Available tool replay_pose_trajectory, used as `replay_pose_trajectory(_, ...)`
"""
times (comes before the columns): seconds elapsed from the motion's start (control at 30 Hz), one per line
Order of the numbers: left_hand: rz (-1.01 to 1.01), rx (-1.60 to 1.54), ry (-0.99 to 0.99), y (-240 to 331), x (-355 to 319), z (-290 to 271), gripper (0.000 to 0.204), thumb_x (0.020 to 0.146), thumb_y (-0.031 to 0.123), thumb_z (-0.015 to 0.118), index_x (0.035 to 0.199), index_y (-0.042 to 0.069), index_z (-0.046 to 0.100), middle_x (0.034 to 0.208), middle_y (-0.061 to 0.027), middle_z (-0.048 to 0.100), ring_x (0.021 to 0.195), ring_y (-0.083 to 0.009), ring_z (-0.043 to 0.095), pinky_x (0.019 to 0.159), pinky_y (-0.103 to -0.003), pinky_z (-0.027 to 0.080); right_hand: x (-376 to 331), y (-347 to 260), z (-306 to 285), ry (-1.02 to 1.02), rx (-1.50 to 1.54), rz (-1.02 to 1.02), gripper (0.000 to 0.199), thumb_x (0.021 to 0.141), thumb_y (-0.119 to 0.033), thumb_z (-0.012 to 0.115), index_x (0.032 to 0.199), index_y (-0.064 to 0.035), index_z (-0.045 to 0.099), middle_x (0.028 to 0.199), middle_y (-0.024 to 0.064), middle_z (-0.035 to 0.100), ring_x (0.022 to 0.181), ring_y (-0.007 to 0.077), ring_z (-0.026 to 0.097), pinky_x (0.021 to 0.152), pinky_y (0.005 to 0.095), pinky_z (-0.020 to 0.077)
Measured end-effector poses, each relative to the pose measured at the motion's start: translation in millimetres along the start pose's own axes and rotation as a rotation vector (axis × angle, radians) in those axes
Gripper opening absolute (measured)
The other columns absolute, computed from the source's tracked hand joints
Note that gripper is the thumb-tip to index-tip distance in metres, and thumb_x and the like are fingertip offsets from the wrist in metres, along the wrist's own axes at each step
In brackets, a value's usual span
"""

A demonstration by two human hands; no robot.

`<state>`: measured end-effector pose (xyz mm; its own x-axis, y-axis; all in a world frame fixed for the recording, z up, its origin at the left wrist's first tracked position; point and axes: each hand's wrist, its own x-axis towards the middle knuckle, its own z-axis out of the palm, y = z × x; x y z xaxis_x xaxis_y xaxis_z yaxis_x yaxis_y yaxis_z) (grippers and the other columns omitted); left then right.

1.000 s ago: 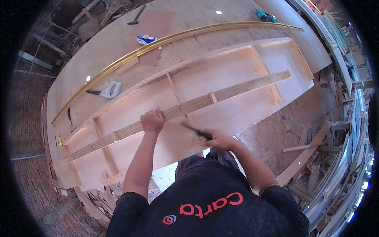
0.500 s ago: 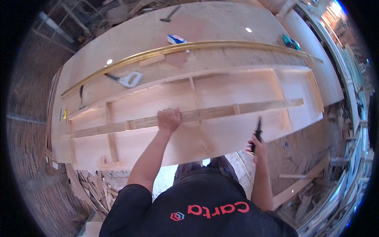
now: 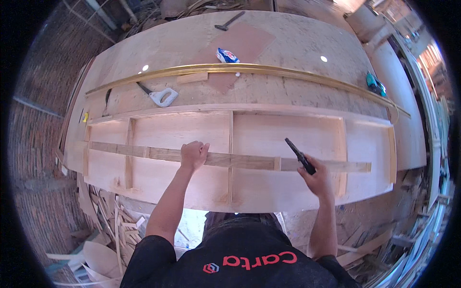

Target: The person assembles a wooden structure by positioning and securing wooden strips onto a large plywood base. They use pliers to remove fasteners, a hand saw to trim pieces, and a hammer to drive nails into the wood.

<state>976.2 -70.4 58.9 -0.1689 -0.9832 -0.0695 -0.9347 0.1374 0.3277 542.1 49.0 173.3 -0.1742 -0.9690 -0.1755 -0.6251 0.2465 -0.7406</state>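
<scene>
A long wooden strip (image 3: 249, 162) with short cross pieces lies lengthwise over a shallow wooden frame (image 3: 293, 110) with a pale panel inside it. My left hand (image 3: 193, 156) is closed round the strip, left of its middle, with the thumb sticking up. In my right hand (image 3: 317, 177) is a slim black tool (image 3: 298, 156), a thick grip with a narrow dark end pointing away to the upper left. I cannot make out its exact kind. The hand holds it over the right part of the frame, close to the strip.
On the big worktable beyond the frame lie gold-coloured long strips (image 3: 269, 69), a handsaw (image 3: 163, 97), a hammer (image 3: 230, 20), a blue-white packet (image 3: 226, 55) and a teal power tool (image 3: 375, 85). A yellow tape measure (image 3: 85, 117) sits at left. Wood scraps (image 3: 115, 225) litter the floor.
My right hand has risen from beyond the frame's near edge, forward over the frame, with the black tool now tilted left. My left hand still grips the strip. The view has shifted.
</scene>
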Motion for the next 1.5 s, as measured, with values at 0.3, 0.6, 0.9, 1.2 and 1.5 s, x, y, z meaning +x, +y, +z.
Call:
replay_pose_trajectory(0.3, -0.273, 0.103, -0.008, 33.9, 13.4, -0.8, 0.055, 0.101, 0.054, 0.052, 0.075, 0.010, 0.073, 0.082, -0.0096, 0.072, 0.084, -0.0306, 0.069, 0.088, -0.046, 0.046, 276.5, -5.1, 19.6, -0.280, -0.448, -0.439, 0.056, 0.075, -0.026, 0.086, 0.127, -0.0117, 0.072, 0.115, 0.0209, 0.070, 0.116, 0.0405, 0.062, 0.099, 0.0490, 0.0513)
replay_pose_trajectory(0.6, -0.315, 0.126, 0.035, 34.7, 15.7, -0.8, 0.050, 0.096, 0.055, 0.061, 0.072, 0.011, 0.071, 0.080, -0.0093, 0.071, 0.080, -0.0293, 0.068, 0.086, -0.043, 0.047, 464.3, -13.9, 58.9, -0.189, -0.714, -0.607, 0.079, 0.063, -0.030, 0.093, 0.134, -0.0123, 0.065, 0.131, 0.0210, 0.065, 0.128, 0.0412, 0.057, 0.108, 0.0495, 0.0477)
replay_pose_trajectory(0.9, -0.307, 0.056, 0.097, 33.0, 15.9, 1.0, 0.036, 0.085, 0.043, 0.074, 0.069, 0.012, 0.067, 0.076, -0.0061, 0.068, 0.075, -0.0270, 0.066, 0.081, -0.042, 0.046, 483.3, -39.6, 59.4, -0.474, -0.790, -0.620, 0.049, 0.068, -0.013, 0.083, 0.114, -0.0031, 0.068, 0.096, 0.0217, 0.073, 0.095, 0.0380, 0.071, 0.083, 0.0472, 0.0554)
replay_pose_trajectory(1.2, -0.333, 0.054, 0.073, 32.8, 17.4, 2.6, 0.038, 0.085, 0.047, 0.070, 0.071, 0.012, 0.068, 0.081, -0.0078, 0.068, 0.080, -0.0267, 0.067, 0.087, -0.041, 0.043, 522.2, -37.9, 27.0, -0.475, -0.261, -0.413, 0.030, 0.083, -0.010, 0.063, 0.109, -0.0010, 0.075, 0.071, 0.0054, 0.065, 0.073, 0.0139, 0.062, 0.069, 0.0346, 0.0494)
replay_pose_trajectory(1.5, -0.320, 0.068, 0.108, 36.5, 17.8, 0.2, 0.032, 0.081, 0.040, 0.075, 0.070, 0.012, 0.066, 0.077, -0.0054, 0.067, 0.077, -0.0264, 0.066, 0.085, -0.041, 0.044, 598.6, -2.8, 54.1, -0.103, -0.288, -0.598, 0.054, 0.082, -0.013, 0.076, 0.136, -0.0144, 0.068, 0.109, 0.0182, 0.073, 0.101, 0.0317, 0.069, 0.095, 0.0419, 0.0527)
